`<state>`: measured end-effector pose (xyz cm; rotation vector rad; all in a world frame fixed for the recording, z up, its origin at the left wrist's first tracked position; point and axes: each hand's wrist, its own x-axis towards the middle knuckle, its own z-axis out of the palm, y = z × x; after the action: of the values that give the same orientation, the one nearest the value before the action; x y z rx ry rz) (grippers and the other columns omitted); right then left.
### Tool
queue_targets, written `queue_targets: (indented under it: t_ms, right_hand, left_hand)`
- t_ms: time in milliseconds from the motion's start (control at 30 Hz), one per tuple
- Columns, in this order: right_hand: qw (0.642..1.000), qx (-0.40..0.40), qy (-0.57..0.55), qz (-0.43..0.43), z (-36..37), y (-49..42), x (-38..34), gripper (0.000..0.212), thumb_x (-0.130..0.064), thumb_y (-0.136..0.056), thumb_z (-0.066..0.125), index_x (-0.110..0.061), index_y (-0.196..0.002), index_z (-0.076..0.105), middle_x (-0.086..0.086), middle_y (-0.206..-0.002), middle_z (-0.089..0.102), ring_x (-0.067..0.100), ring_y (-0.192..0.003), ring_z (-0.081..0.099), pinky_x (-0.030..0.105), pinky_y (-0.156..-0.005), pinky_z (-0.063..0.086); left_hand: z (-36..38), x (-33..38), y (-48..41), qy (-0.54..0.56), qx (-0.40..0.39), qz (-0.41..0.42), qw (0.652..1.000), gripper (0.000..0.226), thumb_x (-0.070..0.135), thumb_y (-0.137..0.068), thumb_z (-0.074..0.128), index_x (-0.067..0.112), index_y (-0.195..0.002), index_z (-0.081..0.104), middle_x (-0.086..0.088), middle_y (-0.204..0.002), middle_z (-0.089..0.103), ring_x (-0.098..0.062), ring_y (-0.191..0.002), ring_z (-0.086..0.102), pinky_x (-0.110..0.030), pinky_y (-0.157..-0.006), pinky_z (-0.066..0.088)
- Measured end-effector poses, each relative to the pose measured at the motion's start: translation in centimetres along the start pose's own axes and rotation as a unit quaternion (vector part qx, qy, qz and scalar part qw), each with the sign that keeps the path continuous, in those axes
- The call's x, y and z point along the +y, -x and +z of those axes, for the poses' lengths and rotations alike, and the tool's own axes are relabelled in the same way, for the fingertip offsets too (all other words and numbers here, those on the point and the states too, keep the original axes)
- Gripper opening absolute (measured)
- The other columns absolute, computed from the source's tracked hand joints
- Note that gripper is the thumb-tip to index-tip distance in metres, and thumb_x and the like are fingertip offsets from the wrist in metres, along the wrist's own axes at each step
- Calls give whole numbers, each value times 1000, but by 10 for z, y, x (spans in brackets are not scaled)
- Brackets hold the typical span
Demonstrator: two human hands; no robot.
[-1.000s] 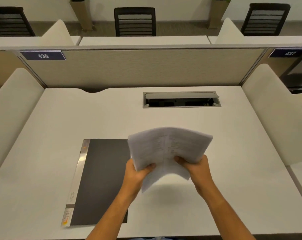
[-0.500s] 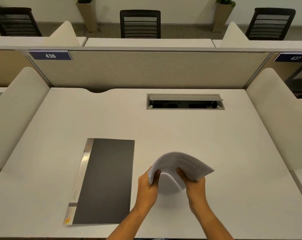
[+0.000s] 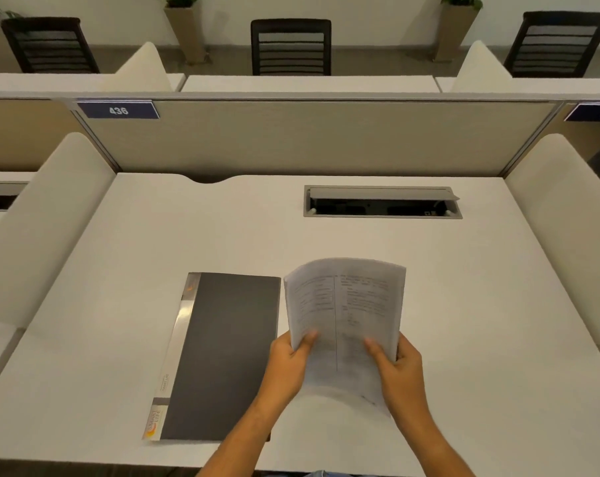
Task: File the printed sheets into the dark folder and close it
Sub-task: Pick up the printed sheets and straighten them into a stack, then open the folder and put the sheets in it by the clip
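White printed sheets [image 3: 347, 304] bowed, text blurred; dark folder [image 3: 223, 356] closed.

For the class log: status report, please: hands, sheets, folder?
Left hand and right hand both gripping printed sheets, raised above desk. Dark folder closed, flat, left of sheets. Nothing in the way.

One folder [image 3: 223, 352], three chairs [image 3: 290, 46]

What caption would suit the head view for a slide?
Both hands, left hand and right hand, hold printed sheets above the desk, beside the closed dark folder.
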<state>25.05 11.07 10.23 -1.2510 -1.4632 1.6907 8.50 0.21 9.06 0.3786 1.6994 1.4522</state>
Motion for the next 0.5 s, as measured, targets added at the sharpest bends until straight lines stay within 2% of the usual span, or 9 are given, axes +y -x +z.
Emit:
queue_targets:
  t_ms: [100, 233, 400, 500]
  right_hand:
    - [999, -12, -19, 34, 9, 3, -4, 24, -16, -97, 78, -22, -120, 76, -5, -107, 85, 19, -94, 84, 39, -77, 70]
    - [992, -39, -17, 116, 19, -2, 0, 28, -13, -97, 78, -20, -124, 75, 5, -111, 86, 30, -92, 85, 54, -82, 70]
    - [990, -69, -6, 125, 33, -5, -1, 30, -7, -99, 74, -18, -127, 74, 6, -107, 86, 32, -91, 85, 47, -74, 70]
    - [989, -68, -16, 128, 35, -6, -2, 30, -7, -99, 74, -16, -127, 74, 10, -109, 86, 36, -93, 84, 52, -77, 70]
  left_hand:
    - [-20, -1, -2, -15, -21, -25, 999, 27, 36, -102, 67, 20, -124, 72, 2, -112, 82, -18, -104, 79, -36, -84, 66]
    - [-42, -7, 1, -21, -13, -43, 999, 25, 32, -103, 66, 19, -124, 72, -1, -112, 83, -19, -100, 80, -37, -83, 66]
    - [-71, -8, 2, 8, -31, -34, 999, 35, 41, -98, 71, 22, -127, 70, 2, -116, 82, -19, -104, 79, -40, -87, 66]
    - [-99, -13, 2, -25, 18, -16, 999, 36, 50, -93, 68, 26, -120, 69, 5, -112, 81, -13, -101, 79, -32, -85, 65]
